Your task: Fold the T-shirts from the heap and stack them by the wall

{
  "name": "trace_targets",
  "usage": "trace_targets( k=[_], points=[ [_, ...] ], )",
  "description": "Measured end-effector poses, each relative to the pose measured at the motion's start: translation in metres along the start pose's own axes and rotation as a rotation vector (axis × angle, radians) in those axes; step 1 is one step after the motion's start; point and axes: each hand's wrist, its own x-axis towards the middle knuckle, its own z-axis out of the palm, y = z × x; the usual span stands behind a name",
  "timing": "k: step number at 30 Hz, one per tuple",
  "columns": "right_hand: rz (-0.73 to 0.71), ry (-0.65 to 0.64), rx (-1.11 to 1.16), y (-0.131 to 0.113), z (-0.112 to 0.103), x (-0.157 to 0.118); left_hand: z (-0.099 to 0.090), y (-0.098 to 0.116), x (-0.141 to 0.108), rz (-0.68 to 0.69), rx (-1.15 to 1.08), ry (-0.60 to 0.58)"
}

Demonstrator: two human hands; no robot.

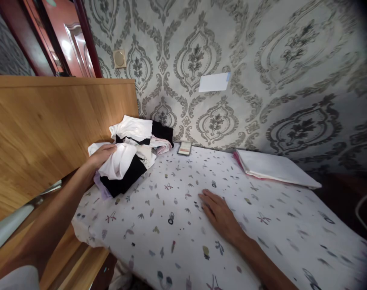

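My left hand (pixel 102 155) reaches to the clothes at the left end of the bed, its fingers closed on a white garment (pixel 123 159). Beneath that lie a black garment (pixel 124 181) and a lilac one (pixel 102 188). Behind, against the wall, is a pile of folded clothes (pixel 135 128) in white, black and pale pink. My right hand (pixel 216 211) rests flat on the patterned bed sheet (pixel 159 225), fingers stretched out and holding nothing.
A wooden headboard or panel (pixel 59 121) stands along the left. Near the wall lies a small blurred flat item (pixel 184 148). A folded white cloth with a pink edge (pixel 277 168) lies at the right. Patterned wallpaper carries a switch plate (pixel 120 59) and a white card (pixel 214 82).
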Motion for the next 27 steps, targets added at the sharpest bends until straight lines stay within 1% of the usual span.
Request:
trace_targets(
  k=[3, 4, 5, 6, 8, 10, 14, 21, 24, 27],
  points=[
    [0.015, -0.005, 0.003, -0.001, -0.001, 0.0, 0.005, 0.004, -0.002, 0.027, 0.206, -0.348],
    [0.021, -0.008, 0.0, -0.002, -0.002, 0.0, 0.009, 0.005, -0.002, 0.048, 0.274, -0.441],
    [0.024, -0.013, -0.004, -0.003, -0.003, 0.0, 0.013, 0.007, -0.002, 0.071, 0.343, -0.504],
    [0.024, -0.016, -0.007, -0.003, -0.004, 0.0, 0.018, 0.009, -0.003, 0.092, 0.409, -0.536],
    [0.022, -0.013, -0.004, -0.004, -0.006, 0.0, 0.029, 0.012, -0.001, 0.128, 0.519, -0.528],
    [0.015, -0.003, 0.005, -0.005, -0.008, -0.001, 0.044, 0.015, 0.002, 0.178, 0.62, -0.469],
    [0.02, 0.024, 0.009, -0.004, -0.008, -0.001, 0.077, 0.021, 0.013, 0.358, 0.806, -0.35],
    [0.02, 0.057, 0.016, -0.002, -0.007, -0.004, 0.134, 0.035, 0.046, 0.581, 0.93, -0.253],
    [0.029, 0.042, 0.017, -0.002, -0.008, -0.004, 0.152, 0.032, 0.062, 0.689, 0.986, -0.228],
    [0.026, 0.032, 0.029, -0.003, -0.01, -0.003, 0.16, 0.024, 0.077, 0.759, 1.041, -0.195]
  ],
)
